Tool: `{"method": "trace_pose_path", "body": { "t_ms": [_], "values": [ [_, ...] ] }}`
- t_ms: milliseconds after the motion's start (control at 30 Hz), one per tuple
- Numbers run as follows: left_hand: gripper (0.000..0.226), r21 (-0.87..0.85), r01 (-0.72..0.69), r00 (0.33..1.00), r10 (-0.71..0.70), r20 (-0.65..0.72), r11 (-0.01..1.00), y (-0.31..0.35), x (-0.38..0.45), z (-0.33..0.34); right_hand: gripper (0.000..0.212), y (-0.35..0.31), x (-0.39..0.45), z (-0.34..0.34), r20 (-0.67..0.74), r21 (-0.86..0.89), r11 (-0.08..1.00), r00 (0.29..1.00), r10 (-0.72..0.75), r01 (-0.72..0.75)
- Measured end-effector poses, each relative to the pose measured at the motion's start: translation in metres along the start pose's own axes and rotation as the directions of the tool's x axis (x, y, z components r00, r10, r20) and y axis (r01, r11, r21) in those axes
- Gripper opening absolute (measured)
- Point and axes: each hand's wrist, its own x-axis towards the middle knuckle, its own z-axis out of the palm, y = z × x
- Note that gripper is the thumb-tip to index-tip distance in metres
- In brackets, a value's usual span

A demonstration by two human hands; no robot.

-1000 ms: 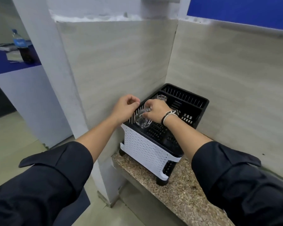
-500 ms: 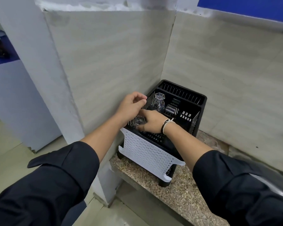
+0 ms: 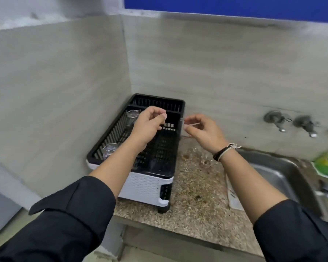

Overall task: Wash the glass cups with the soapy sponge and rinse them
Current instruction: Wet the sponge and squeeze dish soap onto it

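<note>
Two clear glass cups, one (image 3: 110,150) under the left forearm and one (image 3: 132,115) just left of the left hand (image 3: 149,125), stand in the black slatted plastic drying rack (image 3: 155,103) with its white perforated base. Left hand hovers above the rack, fingers loosely curled, holding nothing. Right hand (image 3: 203,132) hangs just right of the rack, relaxed, empty. A stainless steel sink (image 3: 276,173) lies right of the right forearm.

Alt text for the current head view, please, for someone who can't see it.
Both hands, left hand and right hand, hover empty over a black-and-white dish rack on a speckled counter. Two glass cups sit in the rack's left side; a steel sink lies right.
</note>
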Motion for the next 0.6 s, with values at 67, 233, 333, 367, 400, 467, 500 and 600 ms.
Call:
{"method": "trace_pose_path", "body": {
  "t_ms": [67,233,333,367,400,467,500,600],
  "values": [
    [0.007,0.0,-0.006,0.997,0.006,0.074,1.0,0.006,0.002,0.039,0.03,0.017,-0.01,-0.035,-0.068,0.034,0.999,0.997,0.034,-0.032],
    [0.005,-0.041,0.022,0.978,-0.013,0.207,0.999,0.003,0.001,0.146,0.024,0.07,-0.038,-0.122,-0.189,0.098,0.992,0.978,0.092,-0.075],
    [0.011,-0.031,0.072,0.959,-0.061,0.276,0.997,-0.006,-0.004,0.232,0.019,0.115,-0.06,-0.185,-0.264,0.126,0.984,0.952,0.154,-0.125],
    [0.013,-0.028,0.089,0.952,-0.076,0.297,0.996,-0.011,-0.006,0.264,0.021,0.132,-0.067,-0.207,-0.285,0.138,0.981,0.943,0.172,-0.137],
    [0.015,-0.024,0.103,0.945,-0.09,0.313,0.994,-0.016,-0.008,0.296,0.023,0.152,-0.073,-0.229,-0.295,0.149,0.977,0.936,0.194,-0.155],
    [0.016,-0.014,0.14,0.935,-0.128,0.33,0.99,-0.027,-0.015,0.358,0.021,0.194,-0.084,-0.271,-0.285,0.194,0.961,0.926,0.249,-0.198],
    [0.015,-0.009,0.16,0.932,-0.148,0.331,0.987,-0.03,-0.018,0.388,0.016,0.215,-0.088,-0.292,-0.276,0.226,0.95,0.921,0.276,-0.217],
    [0.013,0.002,0.211,0.916,-0.199,0.348,0.977,-0.04,-0.026,0.467,0.008,0.271,-0.103,-0.342,-0.264,0.271,0.921,0.899,0.35,-0.279]
  ]
}}
